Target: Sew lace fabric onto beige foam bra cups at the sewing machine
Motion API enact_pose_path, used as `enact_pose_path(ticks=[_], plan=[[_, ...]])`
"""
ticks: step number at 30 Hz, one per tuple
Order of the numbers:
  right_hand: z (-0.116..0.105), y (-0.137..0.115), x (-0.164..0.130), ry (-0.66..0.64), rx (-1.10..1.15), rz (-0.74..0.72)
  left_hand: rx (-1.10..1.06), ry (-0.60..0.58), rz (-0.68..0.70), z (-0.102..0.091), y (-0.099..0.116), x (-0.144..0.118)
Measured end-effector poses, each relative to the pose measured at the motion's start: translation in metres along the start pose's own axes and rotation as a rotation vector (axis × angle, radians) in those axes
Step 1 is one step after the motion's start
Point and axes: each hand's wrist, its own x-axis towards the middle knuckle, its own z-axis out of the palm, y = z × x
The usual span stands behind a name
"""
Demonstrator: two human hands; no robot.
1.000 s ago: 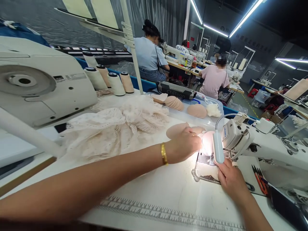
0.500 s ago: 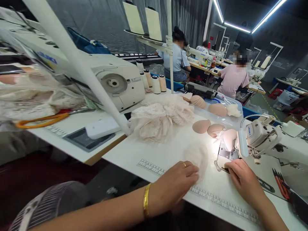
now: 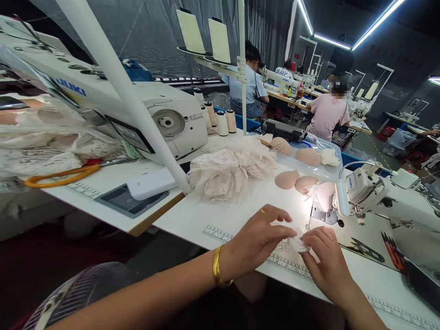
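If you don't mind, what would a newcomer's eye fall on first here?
Probably the sewing machine at right, whose lamp glares on a pale pink cup. Next, the right hand pinching white fabric by the near edge of the table, the left hand beside it. Beyond them lies cream lace.

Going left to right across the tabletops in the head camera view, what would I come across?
Orange-handled scissors → white box → left hand → white fabric piece → right hand → red-handled tool.
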Motion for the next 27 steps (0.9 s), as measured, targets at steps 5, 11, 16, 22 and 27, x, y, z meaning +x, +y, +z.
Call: enact_pose_path(ticks=[5,11,16,22,27], plan=[[-0.004,-0.015,0.0,-0.121,0.17,0.01,-0.15,-0.065,-0.079,-0.016,-0.005,0.016],[0.014,0.018,0.013,0.092,0.46,0.405,-0.483,-0.192,-0.169,-0.014,-0.008,0.018],[0.026,0.026,0.019,0.184,0.657,0.471,-0.838,-0.132,-0.582,0.0,-0.024,0.009],[0.029,0.02,0.018,0.223,0.536,0.528,-1.031,-0.043,-0.848,0.018,-0.017,0.011],[0.04,0.01,0.022,0.46,0.687,0.601,-0.928,0.026,-0.813,0.025,-0.011,0.011]])
